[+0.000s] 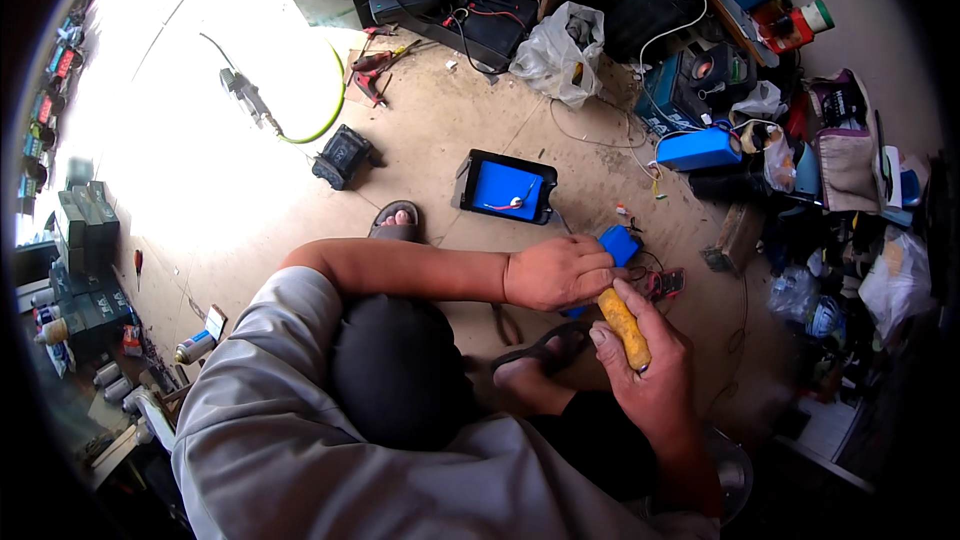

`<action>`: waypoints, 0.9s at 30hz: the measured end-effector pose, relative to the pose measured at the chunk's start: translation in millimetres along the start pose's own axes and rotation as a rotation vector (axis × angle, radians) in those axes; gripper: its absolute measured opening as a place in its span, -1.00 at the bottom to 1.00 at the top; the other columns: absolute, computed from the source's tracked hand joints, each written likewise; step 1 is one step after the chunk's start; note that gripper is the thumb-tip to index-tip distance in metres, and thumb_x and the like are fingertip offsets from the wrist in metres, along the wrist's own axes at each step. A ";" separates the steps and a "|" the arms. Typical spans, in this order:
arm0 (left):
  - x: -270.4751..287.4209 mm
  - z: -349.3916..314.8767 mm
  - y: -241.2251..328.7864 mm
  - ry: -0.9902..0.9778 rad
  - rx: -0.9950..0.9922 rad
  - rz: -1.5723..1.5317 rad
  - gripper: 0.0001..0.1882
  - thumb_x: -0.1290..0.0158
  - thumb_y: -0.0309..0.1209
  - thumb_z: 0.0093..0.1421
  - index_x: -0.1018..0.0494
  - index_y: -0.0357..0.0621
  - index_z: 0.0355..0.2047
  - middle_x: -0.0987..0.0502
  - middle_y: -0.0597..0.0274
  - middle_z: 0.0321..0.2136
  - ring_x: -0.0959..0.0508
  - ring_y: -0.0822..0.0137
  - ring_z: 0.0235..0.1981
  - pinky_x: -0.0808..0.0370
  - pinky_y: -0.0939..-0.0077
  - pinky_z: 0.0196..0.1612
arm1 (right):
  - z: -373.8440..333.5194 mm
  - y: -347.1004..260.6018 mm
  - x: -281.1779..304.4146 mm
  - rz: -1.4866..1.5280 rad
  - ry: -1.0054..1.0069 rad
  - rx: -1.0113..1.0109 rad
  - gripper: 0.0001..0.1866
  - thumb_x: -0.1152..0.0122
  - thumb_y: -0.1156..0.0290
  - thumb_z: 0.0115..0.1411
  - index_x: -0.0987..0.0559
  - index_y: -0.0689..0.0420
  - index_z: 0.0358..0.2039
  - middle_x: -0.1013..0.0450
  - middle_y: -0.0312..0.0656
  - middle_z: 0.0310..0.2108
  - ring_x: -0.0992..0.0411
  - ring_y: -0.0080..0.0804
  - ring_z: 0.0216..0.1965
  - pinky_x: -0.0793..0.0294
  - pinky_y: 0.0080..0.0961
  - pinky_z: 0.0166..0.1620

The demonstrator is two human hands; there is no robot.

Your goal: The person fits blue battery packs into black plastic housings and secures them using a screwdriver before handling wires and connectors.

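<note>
The right hand (pixel 658 355) was curled closed around a yellow handle (pixel 622 328), thumb on one side and index finger laid along the other; the tool's working end was out of sight. Its top end met the left hand (pixel 556 273), which lay palm down with the fingers close together and bent. Whether that left hand gripped anything could not be told, since its fingertips were hidden. Just beyond its fingers sat a blue block (pixel 619 244) (a bit of blue showed below the hand too, perhaps the same piece). A red-framed meter (pixel 665 283) rested on the floor just to the right of the left fingers, above the right hand.

Farther ahead of the left hand stood an open black case (pixel 464 186) with a blue pack (pixel 497 183) inside, a small bundle of wire ends on top. On the near side of the left hand, pliers (pixel 508 324) lay by a sandaled foot. Well to the left and ahead was a chunky black block (pixel 343 156), and past it a green hose (pixel 335 100) curved over the floor. To the right, ahead of both hands, a wooden block (pixel 735 240) lay near another blue pack, long and wrapped (pixel 700 148). Farthest ahead of the hands slumped a white plastic bag (pixel 558 52).
</note>
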State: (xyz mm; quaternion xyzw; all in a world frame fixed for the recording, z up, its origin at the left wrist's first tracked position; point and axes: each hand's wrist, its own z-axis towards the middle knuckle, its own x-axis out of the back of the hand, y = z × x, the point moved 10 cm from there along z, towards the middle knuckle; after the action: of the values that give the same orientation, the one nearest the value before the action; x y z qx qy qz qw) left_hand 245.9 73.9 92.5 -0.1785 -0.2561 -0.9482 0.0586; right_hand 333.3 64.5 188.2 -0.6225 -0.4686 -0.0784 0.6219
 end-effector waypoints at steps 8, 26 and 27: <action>103.0 -25.7 -14.2 -0.077 0.054 0.478 -0.34 -0.45 -0.10 0.14 -0.53 -0.24 0.12 -0.58 0.00 0.07 -0.60 -0.01 0.05 -0.53 0.09 0.10 | -33.5 34.5 40.4 0.182 -0.029 -0.261 -0.66 -0.25 0.60 0.34 -0.64 0.36 0.11 -0.68 -0.03 -0.09 -0.69 -0.44 -0.21 -0.71 -0.56 -0.21; 134.9 -106.0 -86.3 -0.362 0.647 0.584 0.01 -0.44 0.17 0.05 -0.36 -0.20 0.34 -0.19 -0.21 0.49 -0.18 -0.25 0.52 -0.19 -0.18 0.46 | -36.4 358.1 -319.0 1.126 -0.405 -0.957 -0.45 -0.26 0.57 0.37 -0.47 0.24 0.37 -0.63 -0.10 0.02 -0.65 -0.33 -0.10 -0.66 -0.46 -0.09; 132.4 -101.5 -88.7 -0.406 0.661 0.610 0.01 -0.43 0.18 0.05 -0.37 -0.20 0.34 -0.18 -0.21 0.50 -0.15 -0.25 0.54 -0.16 -0.19 0.48 | -37.3 360.7 -331.5 1.073 -0.467 -0.959 -0.47 -0.27 0.56 0.38 -0.48 0.25 0.34 -0.63 -0.12 -0.02 -0.64 -0.34 -0.11 -0.65 -0.45 -0.09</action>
State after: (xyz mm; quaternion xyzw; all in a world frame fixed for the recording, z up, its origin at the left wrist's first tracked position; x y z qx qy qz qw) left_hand 73.5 96.3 18.4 -0.3983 -0.4856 -0.7019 0.3360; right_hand 415.2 -51.4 -282.2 -0.9680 -0.1353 0.1737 0.1205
